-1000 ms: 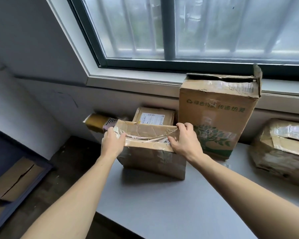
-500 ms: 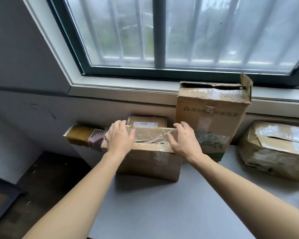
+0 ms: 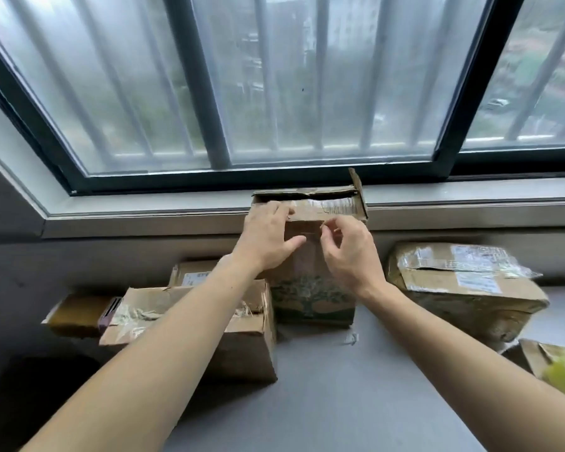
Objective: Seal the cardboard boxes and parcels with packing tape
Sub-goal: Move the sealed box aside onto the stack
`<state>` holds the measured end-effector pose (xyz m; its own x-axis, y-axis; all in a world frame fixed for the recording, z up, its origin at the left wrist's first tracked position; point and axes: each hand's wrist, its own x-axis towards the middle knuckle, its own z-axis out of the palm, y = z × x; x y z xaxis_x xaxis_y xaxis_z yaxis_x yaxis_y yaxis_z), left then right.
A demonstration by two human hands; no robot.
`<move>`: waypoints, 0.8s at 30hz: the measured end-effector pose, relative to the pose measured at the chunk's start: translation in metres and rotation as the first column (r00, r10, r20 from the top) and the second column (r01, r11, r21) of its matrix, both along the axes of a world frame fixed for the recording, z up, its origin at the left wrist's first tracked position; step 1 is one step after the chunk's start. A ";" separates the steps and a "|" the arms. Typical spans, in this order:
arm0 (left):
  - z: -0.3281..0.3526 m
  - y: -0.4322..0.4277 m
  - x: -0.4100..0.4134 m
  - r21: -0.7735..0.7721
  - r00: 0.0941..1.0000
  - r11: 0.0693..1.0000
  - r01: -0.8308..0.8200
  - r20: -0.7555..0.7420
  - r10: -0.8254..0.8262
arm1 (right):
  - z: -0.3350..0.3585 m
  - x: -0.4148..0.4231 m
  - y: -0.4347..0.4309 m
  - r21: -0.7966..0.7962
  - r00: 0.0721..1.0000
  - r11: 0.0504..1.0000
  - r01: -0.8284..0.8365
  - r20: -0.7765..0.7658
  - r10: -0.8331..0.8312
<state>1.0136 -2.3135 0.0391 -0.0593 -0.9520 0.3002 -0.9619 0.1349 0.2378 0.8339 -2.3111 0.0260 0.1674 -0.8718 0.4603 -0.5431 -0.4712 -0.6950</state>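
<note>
Step in hand, as judged: closing the tall box at the rear edge of the grey surface; left hand rests straight-fingered on its top edge, right hand hovers curled, grip indeterminate; next, flatten flaps for taping.
</note>
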 end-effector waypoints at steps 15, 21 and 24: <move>-0.003 -0.032 -0.048 0.233 0.997 0.972 -0.008 0.078 -0.010 | -0.007 -0.066 -0.076 0.095 0.976 0.993 -0.076 -0.198 0.094; -0.003 -0.013 -0.059 0.220 0.996 0.975 0.023 0.074 -0.040 | 0.005 -0.089 -0.073 0.196 0.920 0.965 -0.176 -0.315 0.232; 0.002 -0.004 -0.072 0.223 0.996 0.974 0.045 0.066 -0.061 | 0.016 -0.101 -0.071 0.231 0.804 0.947 -0.222 -0.507 0.311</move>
<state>0.9413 -2.3173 0.0413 -0.1250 -0.9893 0.0759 -0.9704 0.1378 0.1983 0.7329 -2.3817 0.0421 0.5819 -0.8075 0.0966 -0.7156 -0.5648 -0.4110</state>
